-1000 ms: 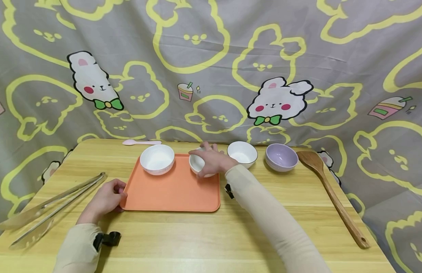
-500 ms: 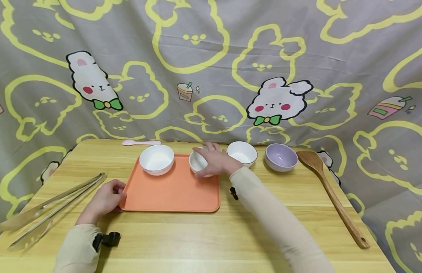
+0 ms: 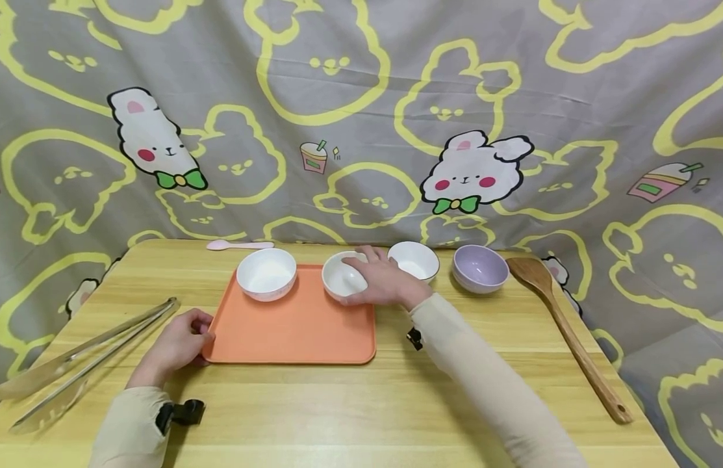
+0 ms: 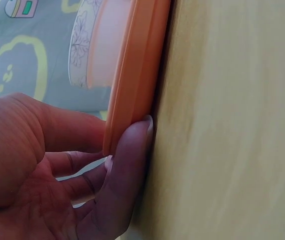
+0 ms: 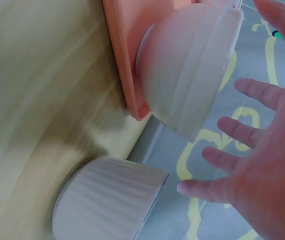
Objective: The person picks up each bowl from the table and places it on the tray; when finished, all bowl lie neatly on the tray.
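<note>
So the right hand (image 3: pixel 384 279) is hiding part of the rounded, glossy white bowl (image 3: pixel 336 285) sitting on the tray's far right corner; that grip is hovering loose, fingers apart. The left grip (image 3: pixel 177 341) is pinching the smooth orange tray (image 3: pixel 291 338). Right-wrist view's cutting off a ribbed bowl (image 5: pixel 107 200) on the tabletop (image 3: pixel 279 416).
</note>
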A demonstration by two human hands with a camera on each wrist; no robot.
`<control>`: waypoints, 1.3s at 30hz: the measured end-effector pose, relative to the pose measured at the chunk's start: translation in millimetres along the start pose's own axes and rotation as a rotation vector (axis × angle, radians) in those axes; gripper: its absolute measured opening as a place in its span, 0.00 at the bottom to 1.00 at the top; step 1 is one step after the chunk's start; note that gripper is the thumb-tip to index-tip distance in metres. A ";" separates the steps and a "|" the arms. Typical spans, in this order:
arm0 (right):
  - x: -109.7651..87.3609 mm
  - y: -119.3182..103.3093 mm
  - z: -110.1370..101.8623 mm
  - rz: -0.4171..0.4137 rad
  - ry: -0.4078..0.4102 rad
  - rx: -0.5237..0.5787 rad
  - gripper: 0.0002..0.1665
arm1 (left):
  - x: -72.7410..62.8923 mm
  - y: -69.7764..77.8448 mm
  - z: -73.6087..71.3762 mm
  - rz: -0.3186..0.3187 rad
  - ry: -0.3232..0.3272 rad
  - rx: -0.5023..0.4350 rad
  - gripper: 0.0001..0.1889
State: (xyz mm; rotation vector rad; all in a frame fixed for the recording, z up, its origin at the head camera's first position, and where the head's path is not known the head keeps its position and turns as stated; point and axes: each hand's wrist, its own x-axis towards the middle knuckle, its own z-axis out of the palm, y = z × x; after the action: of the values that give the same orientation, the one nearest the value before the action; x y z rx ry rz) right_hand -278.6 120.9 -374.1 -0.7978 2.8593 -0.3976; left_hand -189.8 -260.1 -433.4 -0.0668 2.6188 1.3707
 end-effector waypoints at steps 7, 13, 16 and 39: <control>-20.5 6.0 -7.5 0.033 0.012 -0.019 0.53 | 0.0 1.0 1.2 0.001 -0.007 -0.006 0.15; -34.6 14.1 -14.1 0.026 0.039 -0.003 0.57 | -0.5 1.4 0.7 0.003 -0.004 -0.014 0.15; -39.5 19.0 -16.1 0.025 0.047 0.000 0.59 | 0.0 0.5 0.2 0.006 -0.007 -0.013 0.15; -80.4 76.8 -36.3 0.122 0.105 0.035 0.60 | 0.5 -0.9 -0.6 -0.008 -0.007 -0.009 0.14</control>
State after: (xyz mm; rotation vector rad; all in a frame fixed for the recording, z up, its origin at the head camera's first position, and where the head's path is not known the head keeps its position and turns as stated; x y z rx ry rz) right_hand -255.3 234.1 -356.3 -0.6101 2.9688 -0.4860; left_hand -190.2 -261.1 -433.9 -0.0731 2.6041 1.3779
